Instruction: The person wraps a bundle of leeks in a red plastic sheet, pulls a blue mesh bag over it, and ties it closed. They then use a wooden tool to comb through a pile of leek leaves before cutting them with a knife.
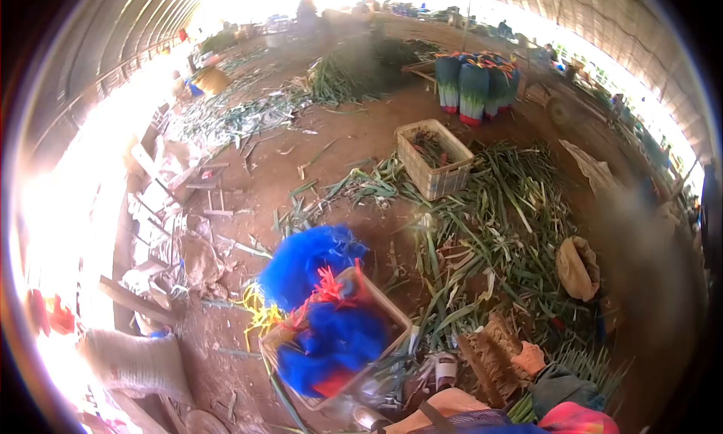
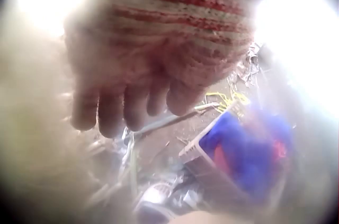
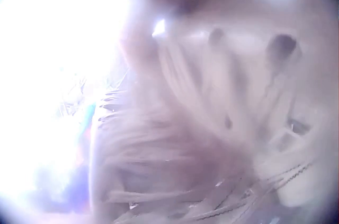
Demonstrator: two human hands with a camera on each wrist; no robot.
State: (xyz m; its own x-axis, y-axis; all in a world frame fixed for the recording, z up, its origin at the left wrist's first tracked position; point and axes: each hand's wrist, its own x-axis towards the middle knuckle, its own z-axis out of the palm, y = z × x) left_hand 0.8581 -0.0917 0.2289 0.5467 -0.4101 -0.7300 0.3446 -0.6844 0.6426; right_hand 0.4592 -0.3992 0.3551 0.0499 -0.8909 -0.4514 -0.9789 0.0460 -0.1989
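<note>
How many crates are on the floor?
2 that I can make out. The near crate has blue netting in it; the far crate stands farther off, beside loose green leaves. More may be hidden in the blurred, glaring background.

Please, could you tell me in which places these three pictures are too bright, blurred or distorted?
Head view: fisheye bending, dark corners, white glare along the left, a blurry smear at right. Left wrist view: glare on both sides of the left hand, blue material blurred. Right wrist view: hazy, left side washed out.
</note>
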